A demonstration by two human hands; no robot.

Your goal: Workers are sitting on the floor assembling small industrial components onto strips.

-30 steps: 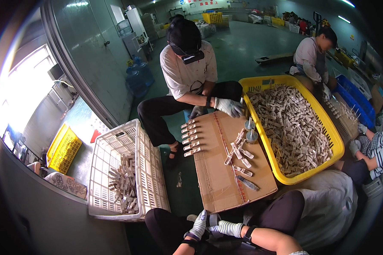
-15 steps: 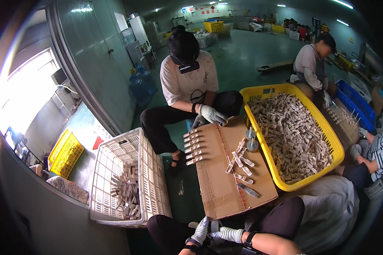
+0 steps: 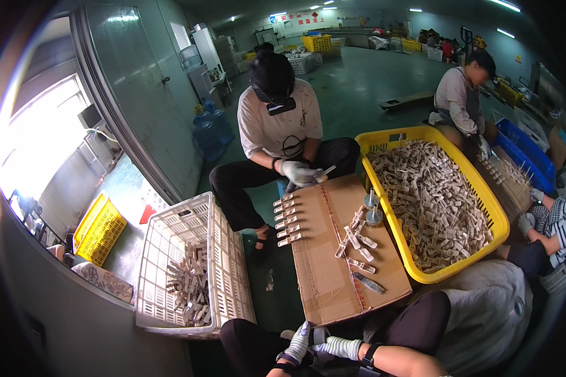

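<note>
At the near edge of the cardboard (image 3: 324,270), my left hand (image 3: 298,344) and my right hand (image 3: 338,347) are close together over my lap, both in striped white gloves. A small grey band-like thing (image 3: 321,335) shows between them, its kind unclear. My left fingers are bent with the thumb pointing up; my right fingers reach toward the left hand. On the cardboard lie a loose pile of pale clip-like pieces (image 3: 353,241), a row of similar pieces (image 3: 287,220) along the left edge, a dark grey flat tool (image 3: 368,283) and metal discs with upright pins (image 3: 373,215).
Across from me a person (image 3: 282,119) in gloves handles a clip-like piece. A yellow crate (image 3: 429,274) heaped with pieces stands right, a white crate (image 3: 215,276) left. A white sack (image 3: 484,308) lies near right. Other people (image 3: 460,94) work beyond the yellow crate.
The gloved hands of the person opposite have shifted a little to the left and up, with a piece held up. My hands stay almost in place; the whole view has moved slightly.
</note>
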